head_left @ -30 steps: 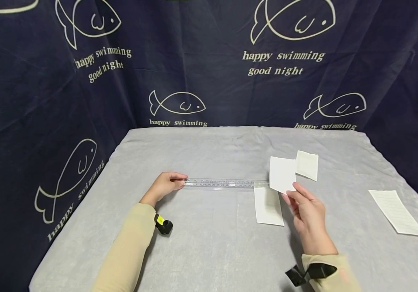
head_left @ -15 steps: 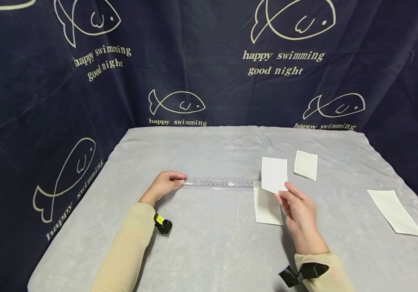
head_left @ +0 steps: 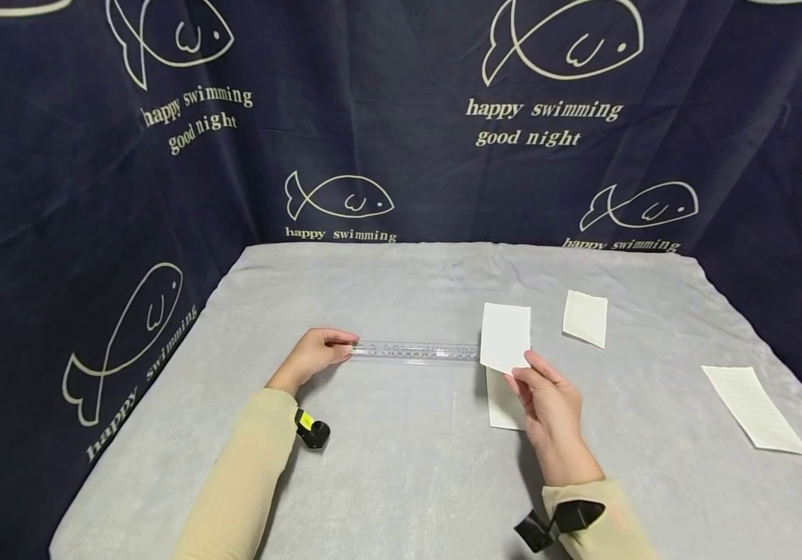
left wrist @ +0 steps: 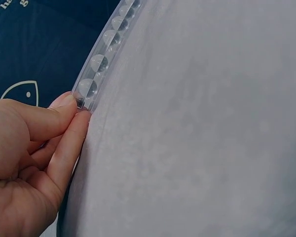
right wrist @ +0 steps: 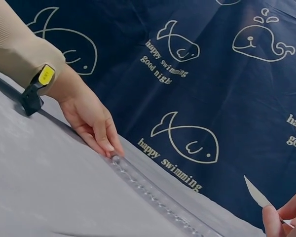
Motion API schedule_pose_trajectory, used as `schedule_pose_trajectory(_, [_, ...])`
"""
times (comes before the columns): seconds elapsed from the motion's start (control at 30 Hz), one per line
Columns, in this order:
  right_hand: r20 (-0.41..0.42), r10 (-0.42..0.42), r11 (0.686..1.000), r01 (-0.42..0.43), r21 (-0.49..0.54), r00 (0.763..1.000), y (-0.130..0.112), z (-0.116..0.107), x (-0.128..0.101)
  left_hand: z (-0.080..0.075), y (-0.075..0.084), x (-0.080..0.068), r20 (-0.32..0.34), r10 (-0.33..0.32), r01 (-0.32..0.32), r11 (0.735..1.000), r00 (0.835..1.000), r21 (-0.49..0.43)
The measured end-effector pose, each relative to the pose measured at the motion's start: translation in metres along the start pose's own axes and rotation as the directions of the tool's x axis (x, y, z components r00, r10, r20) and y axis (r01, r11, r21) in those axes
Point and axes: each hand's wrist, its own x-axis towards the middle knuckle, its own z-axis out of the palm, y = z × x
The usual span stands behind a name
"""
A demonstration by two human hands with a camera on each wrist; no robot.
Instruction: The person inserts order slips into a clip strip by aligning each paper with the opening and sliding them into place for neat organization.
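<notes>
My left hand (head_left: 315, 358) pinches the left end of a clear plastic ruler-like strip (head_left: 415, 352), which has a row of round shapes along it. In the left wrist view, thumb and fingers grip the strip's (left wrist: 99, 63) end. With thumb and fingertips, my right hand (head_left: 548, 412) holds a small white paper (head_left: 506, 338) by its lower right corner, raised above the table. That paper hides the strip's right end and part of another paper (head_left: 506, 404) lying beneath. The right wrist view shows the held paper (right wrist: 256, 192) nearly edge-on.
A small paper (head_left: 585, 319) lies at the back right of the grey cloth-covered table (head_left: 386, 467). A longer paper (head_left: 756, 410) with faint lines lies farther right. Dark blue curtains (head_left: 401, 117) with fish drawings stand behind and beside the table.
My right hand has moved left with the held paper, from beside the small back paper to over the strip's right end. The left hand and strip have stayed in place.
</notes>
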Motion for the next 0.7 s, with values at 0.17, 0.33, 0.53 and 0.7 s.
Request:
schedule_pose_trajectory(0.17, [0.007,0.005,0.999,-0.004,-0.039,1.000,0.005,0.004,-0.003,0.000,-0.001,0.001,0.001,-0.005,0.005,1.000,1.000,0.008])
schedule_pose_trajectory(0.33, [0.012,0.006,0.998,-0.005,-0.058,1.000,0.011,0.009,-0.005,0.001,0.000,0.003,0.017,-0.017,0.017,1.000,1.000,-0.010])
schedule_pose_trajectory(0.53, [0.036,0.017,0.998,-0.015,-0.053,0.999,0.021,0.014,-0.009,0.000,0.002,0.003,0.030,-0.023,0.024,1.000,0.999,-0.016])
schedule_pose_trajectory(0.7, [0.042,0.024,0.998,-0.022,-0.064,0.999,0.028,0.019,-0.011,-0.002,0.002,0.002,0.023,-0.030,0.030,1.000,0.999,-0.001])
